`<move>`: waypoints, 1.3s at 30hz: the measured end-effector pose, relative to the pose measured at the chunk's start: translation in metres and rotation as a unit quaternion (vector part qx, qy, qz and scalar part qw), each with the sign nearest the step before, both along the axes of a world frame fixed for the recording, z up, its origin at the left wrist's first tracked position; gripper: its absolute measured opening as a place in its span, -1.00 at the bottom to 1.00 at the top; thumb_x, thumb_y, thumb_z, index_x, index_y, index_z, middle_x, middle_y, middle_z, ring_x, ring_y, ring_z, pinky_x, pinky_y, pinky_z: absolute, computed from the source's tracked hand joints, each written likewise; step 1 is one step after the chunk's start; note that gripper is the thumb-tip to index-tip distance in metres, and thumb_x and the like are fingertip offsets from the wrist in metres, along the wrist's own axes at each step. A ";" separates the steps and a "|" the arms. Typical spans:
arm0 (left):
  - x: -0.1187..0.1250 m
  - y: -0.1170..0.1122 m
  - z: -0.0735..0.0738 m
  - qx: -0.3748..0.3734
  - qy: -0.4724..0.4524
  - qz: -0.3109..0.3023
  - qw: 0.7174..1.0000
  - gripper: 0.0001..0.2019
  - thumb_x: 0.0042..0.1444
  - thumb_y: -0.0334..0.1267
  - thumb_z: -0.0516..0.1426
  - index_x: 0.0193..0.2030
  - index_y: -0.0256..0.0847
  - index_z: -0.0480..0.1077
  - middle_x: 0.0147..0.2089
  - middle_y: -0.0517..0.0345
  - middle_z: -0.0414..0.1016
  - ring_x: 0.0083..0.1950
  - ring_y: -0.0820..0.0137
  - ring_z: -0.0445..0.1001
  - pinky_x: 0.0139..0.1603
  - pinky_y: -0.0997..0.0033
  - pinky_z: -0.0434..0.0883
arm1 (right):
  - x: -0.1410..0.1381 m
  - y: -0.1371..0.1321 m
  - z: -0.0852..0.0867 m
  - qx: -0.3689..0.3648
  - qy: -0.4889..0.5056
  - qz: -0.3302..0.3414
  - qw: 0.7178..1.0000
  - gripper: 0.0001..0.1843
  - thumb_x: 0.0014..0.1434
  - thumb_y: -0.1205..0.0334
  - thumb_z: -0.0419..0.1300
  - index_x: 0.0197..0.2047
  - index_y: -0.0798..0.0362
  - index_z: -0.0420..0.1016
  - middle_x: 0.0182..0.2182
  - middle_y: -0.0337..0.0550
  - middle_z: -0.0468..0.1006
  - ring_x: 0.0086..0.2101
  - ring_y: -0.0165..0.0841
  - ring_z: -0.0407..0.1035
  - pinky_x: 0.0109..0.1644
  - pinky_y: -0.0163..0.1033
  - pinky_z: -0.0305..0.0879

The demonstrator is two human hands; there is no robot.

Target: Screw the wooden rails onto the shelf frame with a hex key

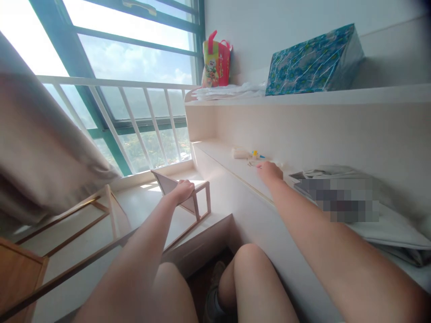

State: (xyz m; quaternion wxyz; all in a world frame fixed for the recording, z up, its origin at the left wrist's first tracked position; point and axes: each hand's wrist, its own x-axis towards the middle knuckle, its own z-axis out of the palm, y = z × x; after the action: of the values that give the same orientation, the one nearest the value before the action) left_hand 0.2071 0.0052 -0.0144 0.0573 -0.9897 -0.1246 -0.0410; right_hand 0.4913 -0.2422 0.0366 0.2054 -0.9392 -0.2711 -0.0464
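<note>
My left hand is closed over the top of a small wood-framed stand with a pale panel, which stands on the white surface below the window. Over on the ledge, my right hand has its fingers pressed together and pointing left. A small thin item lies at its fingertips, too small to name; whether the fingers grip it is hidden. Just behind are a whitish block and a small yellow-capped piece with a blue tip.
Grey folded cloth lies right of my right arm. The shelf above bears a blue patterned box, white papers and a red-green bag. A curtain, a white railing and wooden frames are at left.
</note>
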 end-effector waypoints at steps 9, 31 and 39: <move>0.002 0.002 -0.005 0.023 0.032 0.007 0.999 -0.74 0.19 -0.48 -0.06 -0.30 -0.30 0.45 -0.18 -0.17 0.52 -0.06 0.17 0.41 0.02 0.18 0.26 | 0.008 0.001 -0.011 0.012 -0.015 -0.035 0.999 -0.72 0.12 0.24 0.18 -0.13 -0.05 0.66 -0.18 0.09 0.61 -0.18 -0.09 0.48 -0.18 -0.09 0.33; -0.002 0.009 -0.013 0.053 0.038 0.011 0.998 -0.80 0.20 -0.45 0.00 -0.27 -0.34 0.46 -0.14 -0.18 0.53 -0.08 0.21 0.42 0.01 0.21 0.24 | 0.001 0.004 -0.015 0.134 -0.092 -0.047 0.986 -0.88 0.06 0.15 0.24 -0.29 -0.06 0.49 -0.35 -0.08 0.62 -0.33 -0.20 0.42 -0.36 -0.20 0.11; -0.007 -0.001 -0.006 0.047 0.011 -0.019 0.999 -0.78 0.17 -0.48 0.00 -0.37 -0.30 0.44 -0.21 -0.15 0.54 -0.11 0.19 0.42 -0.05 0.17 0.26 | -0.054 0.007 0.033 0.347 -0.234 0.111 0.901 -0.88 0.12 0.29 0.21 -0.22 0.02 0.44 -0.47 -0.13 0.51 -0.45 -0.33 0.37 -0.27 -0.26 0.23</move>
State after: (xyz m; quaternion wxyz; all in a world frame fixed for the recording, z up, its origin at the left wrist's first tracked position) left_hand 0.1999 0.0046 -0.0200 0.1038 -0.9885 -0.1030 -0.0374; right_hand 0.4369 -0.2354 0.0701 0.4525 -0.7344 -0.3806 -0.3332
